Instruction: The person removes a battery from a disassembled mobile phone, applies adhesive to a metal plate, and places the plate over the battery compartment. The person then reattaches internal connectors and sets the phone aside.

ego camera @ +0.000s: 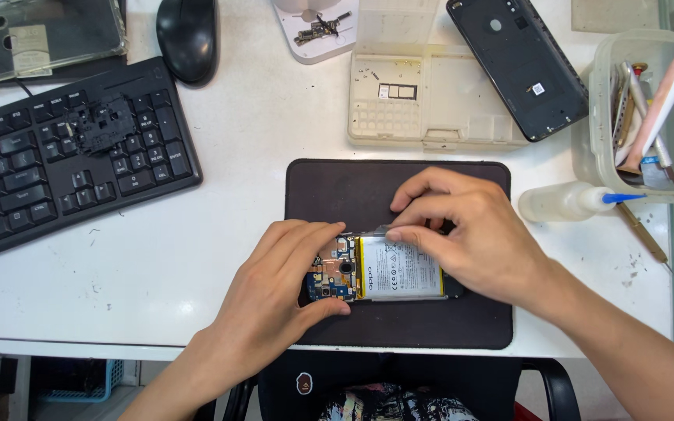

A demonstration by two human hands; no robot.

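Observation:
An opened phone [345,273] lies on a dark work mat [352,187] at the table's near edge, its circuit board at the left and a white battery [399,271] in the middle. My left hand [274,288] grips the phone's left end between thumb and fingers. My right hand [470,234] rests over the phone's right end, its fingertips pinching at the battery's upper edge, where a thin strip shows. Whether the fingers hold the strip is unclear.
A black keyboard [64,156] with a small black frame part on it lies left, a black mouse [187,35] behind. A beige parts tray [431,101], a black phone back cover [520,62], a clear tool tub [649,117] and a squeeze bottle [567,201] stand right.

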